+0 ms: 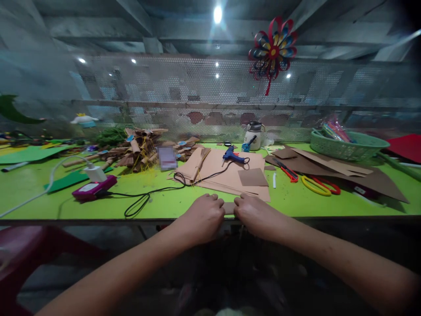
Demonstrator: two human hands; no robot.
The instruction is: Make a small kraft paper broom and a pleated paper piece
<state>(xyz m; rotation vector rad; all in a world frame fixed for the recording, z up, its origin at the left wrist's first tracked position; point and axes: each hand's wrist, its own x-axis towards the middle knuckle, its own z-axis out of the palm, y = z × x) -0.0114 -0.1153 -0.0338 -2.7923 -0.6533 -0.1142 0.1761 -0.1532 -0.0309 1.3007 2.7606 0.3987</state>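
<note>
At the near edge of the green table [174,207], the left hand [205,216] and the right hand [257,216], fingers curled nearly closed, held opposite ends of a small brown paper piece [229,208], while a blue glue gun [229,153] lay farther off on larger brown sheets [215,160].

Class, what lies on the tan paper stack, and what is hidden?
A corded blue glue gun, a rolled paper piece and a darker brown card lie on the tan paper stack. Whatever they cover cannot be seen.
</note>
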